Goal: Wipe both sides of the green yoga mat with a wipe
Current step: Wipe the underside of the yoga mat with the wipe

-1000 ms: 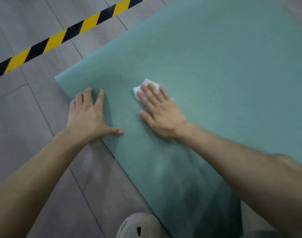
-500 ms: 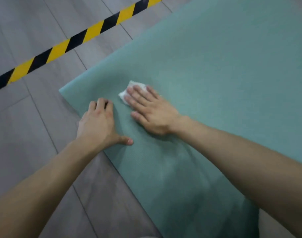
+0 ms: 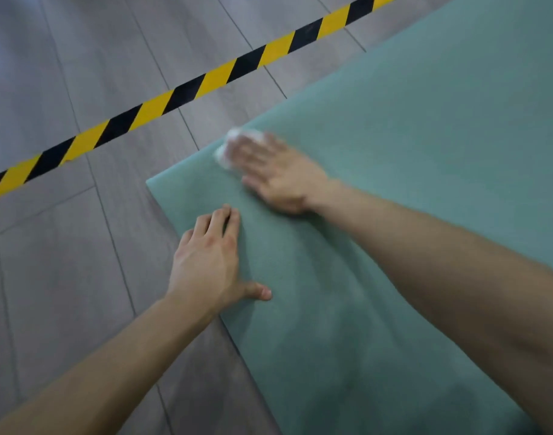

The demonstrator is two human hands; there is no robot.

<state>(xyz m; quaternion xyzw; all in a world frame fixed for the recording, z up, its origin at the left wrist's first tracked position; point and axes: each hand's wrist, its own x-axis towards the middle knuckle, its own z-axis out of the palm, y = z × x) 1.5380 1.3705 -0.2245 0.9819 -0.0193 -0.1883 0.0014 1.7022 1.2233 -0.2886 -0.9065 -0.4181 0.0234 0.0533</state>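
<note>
the green yoga mat [image 3: 410, 183] lay flat on the floor [image 3: 65, 262]. right hand [image 3: 278, 174], fingers straight and together, pressed the wipe [image 3: 229, 142] near the far corner edge. left hand [image 3: 209, 262], fingers flat, braced the side edge, nearer the body.

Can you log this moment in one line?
step: wiping | right hand: presses wipe at yoga mat far edge | left hand: flat on its side edge

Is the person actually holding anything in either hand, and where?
Nothing is gripped. The right hand presses a white wipe flat under its straight fingers onto the green mat near its edge; the left hand rests flat on the mat, empty.
</note>
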